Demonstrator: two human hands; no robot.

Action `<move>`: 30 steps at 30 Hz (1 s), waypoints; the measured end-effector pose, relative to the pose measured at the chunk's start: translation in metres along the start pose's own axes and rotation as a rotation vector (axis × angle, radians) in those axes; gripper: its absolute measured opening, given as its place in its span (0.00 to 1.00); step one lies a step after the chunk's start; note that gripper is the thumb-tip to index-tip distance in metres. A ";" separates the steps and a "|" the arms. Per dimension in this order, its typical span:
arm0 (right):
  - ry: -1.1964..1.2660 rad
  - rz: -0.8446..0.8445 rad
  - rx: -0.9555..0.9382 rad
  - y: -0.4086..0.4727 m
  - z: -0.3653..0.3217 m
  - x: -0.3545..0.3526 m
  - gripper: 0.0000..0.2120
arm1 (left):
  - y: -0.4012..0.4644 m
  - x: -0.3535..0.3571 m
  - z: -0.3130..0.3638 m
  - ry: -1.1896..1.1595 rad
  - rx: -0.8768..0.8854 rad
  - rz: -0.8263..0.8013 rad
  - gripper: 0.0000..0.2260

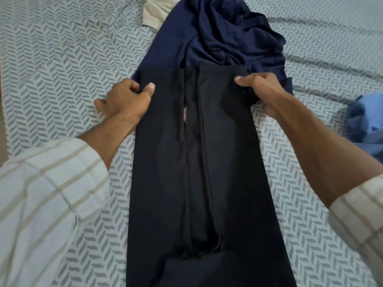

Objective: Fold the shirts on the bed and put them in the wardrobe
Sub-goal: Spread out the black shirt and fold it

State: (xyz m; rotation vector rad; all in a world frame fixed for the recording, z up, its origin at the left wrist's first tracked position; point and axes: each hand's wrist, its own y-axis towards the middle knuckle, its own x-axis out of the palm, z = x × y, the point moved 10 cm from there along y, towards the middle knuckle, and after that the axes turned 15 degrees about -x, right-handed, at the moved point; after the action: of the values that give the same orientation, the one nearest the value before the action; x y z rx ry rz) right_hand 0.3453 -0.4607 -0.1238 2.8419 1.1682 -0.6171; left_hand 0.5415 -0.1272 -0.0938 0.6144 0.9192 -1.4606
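Two hands on one black shirt (192,162), mid-fold.

Shirt lies lengthwise on the bed (62,59), sides already turned in. Left hand (124,100) and right hand (259,90) each pinch a far corner, likely to keep the edge square for the lengthwise fold. Navy shirt (223,34) waits beyond, crumpled.

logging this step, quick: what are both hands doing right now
Left hand: closed, pinching the left edge of the black shirt.
Right hand: closed, gripping the shirt's right edge.
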 end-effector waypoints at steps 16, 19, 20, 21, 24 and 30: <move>0.188 0.004 -0.370 -0.100 -0.097 -0.035 0.06 | -0.073 -0.080 0.007 -0.588 0.017 -0.514 0.09; 0.077 -0.152 -0.485 -0.145 -0.104 -0.044 0.07 | -0.103 -0.089 -0.017 -0.475 0.078 -0.561 0.07; -0.003 -0.195 -0.528 -0.160 -0.099 -0.046 0.08 | -0.114 -0.089 -0.029 -0.424 0.091 -0.583 0.08; -0.085 -0.236 -0.574 -0.176 -0.091 -0.047 0.09 | -0.124 -0.087 -0.041 -0.375 0.109 -0.609 0.10; -0.292 -0.372 -0.629 -0.218 -0.050 -0.042 0.12 | -0.148 -0.073 -0.082 -0.132 0.184 -0.663 0.12; -0.048 -0.258 -0.297 -0.214 0.022 -0.048 0.19 | -0.148 -0.064 -0.095 -0.102 0.123 -0.631 0.21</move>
State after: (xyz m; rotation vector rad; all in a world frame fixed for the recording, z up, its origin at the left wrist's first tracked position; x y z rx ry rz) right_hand 0.1618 -0.3416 -0.0966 2.4414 1.4915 -0.4680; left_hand 0.3893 -0.0213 -0.0662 0.3418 0.9957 -2.1027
